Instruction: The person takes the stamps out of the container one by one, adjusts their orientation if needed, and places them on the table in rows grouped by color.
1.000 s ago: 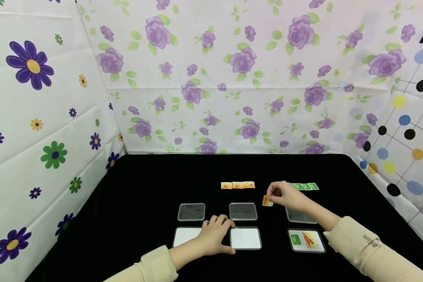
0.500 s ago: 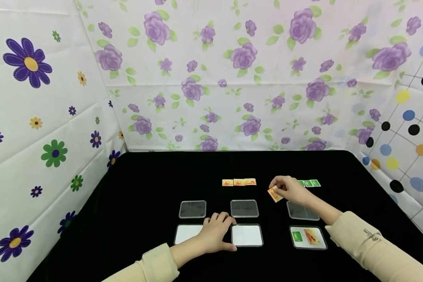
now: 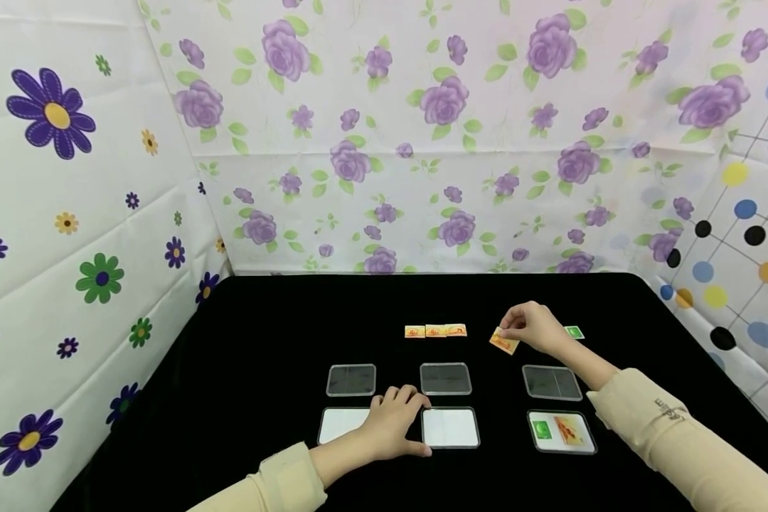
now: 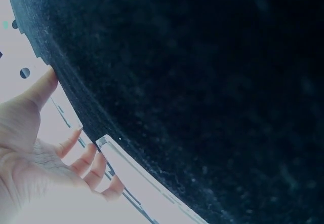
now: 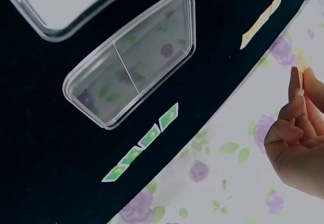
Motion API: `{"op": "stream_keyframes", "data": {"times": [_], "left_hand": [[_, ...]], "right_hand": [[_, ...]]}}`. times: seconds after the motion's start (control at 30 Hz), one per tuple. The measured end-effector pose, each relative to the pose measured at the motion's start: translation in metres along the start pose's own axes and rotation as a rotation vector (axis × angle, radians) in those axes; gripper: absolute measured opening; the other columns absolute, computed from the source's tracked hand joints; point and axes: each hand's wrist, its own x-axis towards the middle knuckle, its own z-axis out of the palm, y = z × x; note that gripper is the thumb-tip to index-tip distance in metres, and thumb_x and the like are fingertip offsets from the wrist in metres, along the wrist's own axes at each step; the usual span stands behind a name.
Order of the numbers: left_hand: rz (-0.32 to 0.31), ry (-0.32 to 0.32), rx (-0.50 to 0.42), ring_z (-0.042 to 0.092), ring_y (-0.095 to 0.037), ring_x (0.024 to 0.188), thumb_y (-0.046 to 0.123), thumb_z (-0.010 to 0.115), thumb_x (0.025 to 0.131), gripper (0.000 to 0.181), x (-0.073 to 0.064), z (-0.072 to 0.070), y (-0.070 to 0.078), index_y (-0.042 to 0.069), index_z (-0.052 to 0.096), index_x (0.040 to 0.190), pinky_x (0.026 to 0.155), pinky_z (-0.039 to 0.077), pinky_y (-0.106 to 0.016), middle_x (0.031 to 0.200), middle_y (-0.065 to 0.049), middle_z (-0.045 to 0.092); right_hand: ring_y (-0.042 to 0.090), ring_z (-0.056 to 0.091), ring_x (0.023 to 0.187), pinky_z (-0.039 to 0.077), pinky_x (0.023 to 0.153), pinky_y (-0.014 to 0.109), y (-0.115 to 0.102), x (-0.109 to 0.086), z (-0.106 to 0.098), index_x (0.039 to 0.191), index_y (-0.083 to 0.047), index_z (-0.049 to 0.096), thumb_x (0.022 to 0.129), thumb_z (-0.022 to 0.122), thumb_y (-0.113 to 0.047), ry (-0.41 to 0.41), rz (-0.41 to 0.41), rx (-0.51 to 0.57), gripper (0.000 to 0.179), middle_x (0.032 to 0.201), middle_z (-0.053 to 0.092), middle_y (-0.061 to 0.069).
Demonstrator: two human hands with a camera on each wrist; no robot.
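My right hand (image 3: 536, 328) pinches a small orange picture card (image 3: 503, 343) between thumb and fingertips, held tilted toward the back of the table. In the right wrist view the card (image 5: 301, 62) appears almost edge-on. My left hand (image 3: 392, 428) lies spread at the front, between two clear-rimmed boxes with white inside. Its fingertips and thumb are right at the left edge of the middle white box (image 3: 451, 428), and it partly covers the left white box (image 3: 340, 424). To the right, another white box (image 3: 562, 442) bears one green and one orange picture.
Three clear lids or trays (image 3: 446, 379) stand in a row behind the white boxes. Three orange cards (image 3: 435, 331) lie in line at the back. Several green cards (image 5: 149, 137) lie behind the right clear tray (image 5: 129, 62), mostly hidden by my right hand in the head view.
My right hand has moved back and slightly right with the orange card, which has tilted. More of the right clear tray shows and fewer green cards. The left hand has stayed put.
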Motion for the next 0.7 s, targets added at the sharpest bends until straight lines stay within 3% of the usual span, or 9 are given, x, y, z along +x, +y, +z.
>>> {"op": "stream_keyframes", "data": {"times": [0.47,0.7], "left_hand": [[-0.007,-0.004,0.013,0.045,-0.023,0.114,0.049,0.076,0.072,0.067,-0.001,-0.003,0.002,0.018,0.051,0.125,0.085,0.041,-0.044,0.131,-0.005,0.047],[-0.011,-0.007,0.009,0.045,-0.023,0.114,0.05,0.076,0.071,0.067,-0.001,-0.002,0.001,0.018,0.051,0.124,0.085,0.041,-0.043,0.131,-0.005,0.047]], "right_hand": [[0.019,0.063,0.073,0.053,0.068,0.036,-0.003,0.021,-0.006,0.087,0.001,0.068,0.084,0.065,0.0,-0.12,0.009,-0.021,0.004,0.082,0.068,0.012],[0.019,0.06,0.07,0.05,0.066,0.033,-0.001,0.031,-0.006,0.083,0.002,0.064,0.084,0.066,-0.001,-0.134,0.035,0.007,0.004,0.078,0.065,0.012]]}}
